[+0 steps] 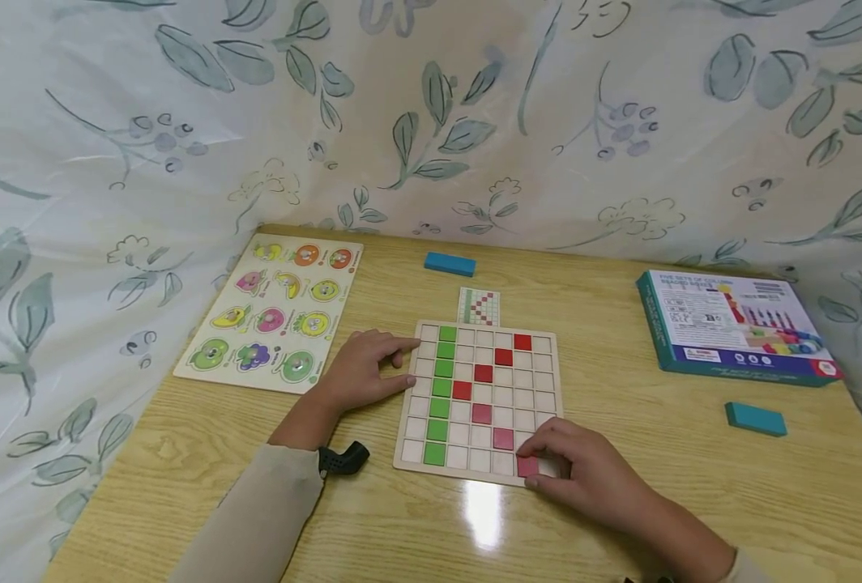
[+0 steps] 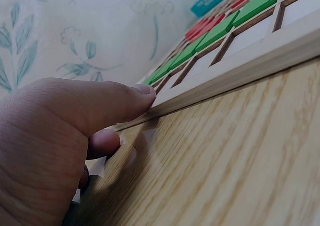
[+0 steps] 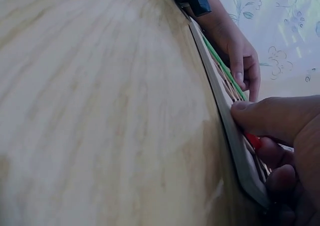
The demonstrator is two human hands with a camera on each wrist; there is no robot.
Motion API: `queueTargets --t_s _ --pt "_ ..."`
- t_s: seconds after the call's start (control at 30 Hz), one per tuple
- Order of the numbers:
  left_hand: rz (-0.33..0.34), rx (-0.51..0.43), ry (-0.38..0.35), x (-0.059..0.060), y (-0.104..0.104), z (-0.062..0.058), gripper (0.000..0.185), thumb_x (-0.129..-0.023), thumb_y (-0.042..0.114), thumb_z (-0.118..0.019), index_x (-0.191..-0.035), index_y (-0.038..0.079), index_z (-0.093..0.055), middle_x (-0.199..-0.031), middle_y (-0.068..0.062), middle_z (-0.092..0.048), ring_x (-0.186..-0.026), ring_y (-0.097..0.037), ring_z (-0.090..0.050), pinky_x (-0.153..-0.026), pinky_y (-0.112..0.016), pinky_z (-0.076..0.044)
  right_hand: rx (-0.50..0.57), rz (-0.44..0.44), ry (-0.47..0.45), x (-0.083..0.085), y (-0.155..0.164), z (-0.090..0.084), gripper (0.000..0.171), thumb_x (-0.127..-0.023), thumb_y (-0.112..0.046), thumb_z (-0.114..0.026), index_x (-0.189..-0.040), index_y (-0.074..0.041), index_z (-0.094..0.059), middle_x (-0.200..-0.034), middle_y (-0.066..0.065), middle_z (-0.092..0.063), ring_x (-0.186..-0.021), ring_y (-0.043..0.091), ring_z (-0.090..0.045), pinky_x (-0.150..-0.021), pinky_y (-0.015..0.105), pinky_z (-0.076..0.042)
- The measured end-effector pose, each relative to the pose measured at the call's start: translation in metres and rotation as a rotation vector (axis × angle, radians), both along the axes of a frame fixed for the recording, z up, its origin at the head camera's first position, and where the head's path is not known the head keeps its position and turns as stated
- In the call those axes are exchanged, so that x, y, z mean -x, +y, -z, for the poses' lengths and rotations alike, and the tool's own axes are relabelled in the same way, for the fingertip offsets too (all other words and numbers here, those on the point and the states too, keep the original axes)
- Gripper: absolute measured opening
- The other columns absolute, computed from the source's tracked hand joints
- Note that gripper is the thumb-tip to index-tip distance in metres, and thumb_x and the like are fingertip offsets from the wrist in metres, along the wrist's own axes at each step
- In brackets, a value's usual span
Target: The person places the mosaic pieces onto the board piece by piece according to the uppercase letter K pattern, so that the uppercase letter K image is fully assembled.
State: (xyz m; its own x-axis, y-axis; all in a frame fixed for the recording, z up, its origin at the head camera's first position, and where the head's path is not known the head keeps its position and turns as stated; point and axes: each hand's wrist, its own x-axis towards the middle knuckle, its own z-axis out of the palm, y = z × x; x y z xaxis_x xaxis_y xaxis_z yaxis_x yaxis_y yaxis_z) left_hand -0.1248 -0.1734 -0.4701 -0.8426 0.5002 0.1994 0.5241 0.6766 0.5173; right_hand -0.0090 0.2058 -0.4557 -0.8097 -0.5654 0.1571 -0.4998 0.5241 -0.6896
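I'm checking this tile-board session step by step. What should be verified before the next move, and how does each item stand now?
1. Grid board steadied: ok, left hand rests against its left edge.
2. Red tile seated in its bottom-row cell: cannot tell, right hand covers part of it.
3. Green column complete top to bottom: ok.
4. Red diagonal continuous toward the bottom row: ok.
5. Pattern card readable above the board: ok, uncovered.
6. More loose tiles within reach: cannot tell, none visible.
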Motion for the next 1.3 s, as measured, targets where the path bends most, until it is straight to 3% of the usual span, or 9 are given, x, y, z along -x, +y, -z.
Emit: queueTargets --t_s 0.37,1.3 --pt "0.002 -0.004 0.008 -0.0003 -0.0015 0.0025 0.053 -0.091 0.040 -0.083 -0.139 0.020 -0.073 -0.090 0.014 -0.058 -0.086 -0.013 -0.050 -0.087 -0.042 -0.036 -0.074 0.016 -0.098 0.0022 -0.0003 -0.0026 0.028 -0.090 -0.028 -0.089 -0.113 -0.037 -0.075 -0.109 -0.019 -0.066 -0.091 0.005 -0.057 -0.079 0.024 -0.048" --pt "0.001 -0.006 0.011 -0.0017 0.0006 -0.0014 0.053 -0.090 0.039 -0.084 -0.138 0.019 -0.074 -0.090 0.013 -0.058 -0.085 -0.012 -0.050 -0.086 -0.042 -0.036 -0.030 -0.008 -0.102 0.0059 0.0011 -0.0002 0.027 -0.090 -0.029 -0.089 -0.113 -0.035 -0.075 -0.105 -0.017 -0.066 -0.080 0.005 -0.054 -0.067 0.022 -0.046"
